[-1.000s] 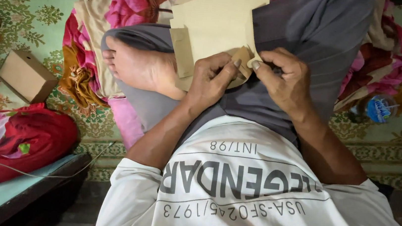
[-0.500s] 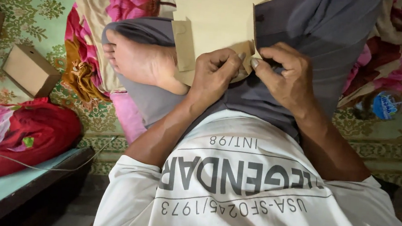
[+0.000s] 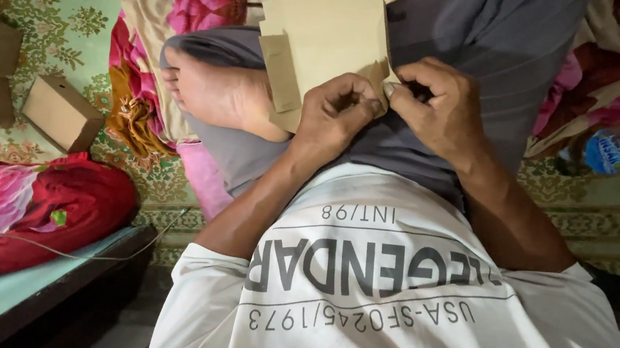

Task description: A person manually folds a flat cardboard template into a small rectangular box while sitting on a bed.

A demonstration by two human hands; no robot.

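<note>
On my lap, I see the flat cardboard sheet [image 3: 332, 38] lying on grey trousers [image 3: 493, 40]; my left hand [image 3: 339, 112] pinches its lower edge, my right hand [image 3: 443, 111] pinches the same corner, folded boxes [image 3: 59, 113] well apart

Green floral-patterned bed sheet [image 3: 51, 9] is covering the surface. Lying on it: three folded brown cardboard boxes [image 3: 61, 113] at nine o'clock, red flowered cushion [image 3: 30, 206] at eight o'clock, flowered blanket [image 3: 190, 0] at twelve o'clock.
</note>
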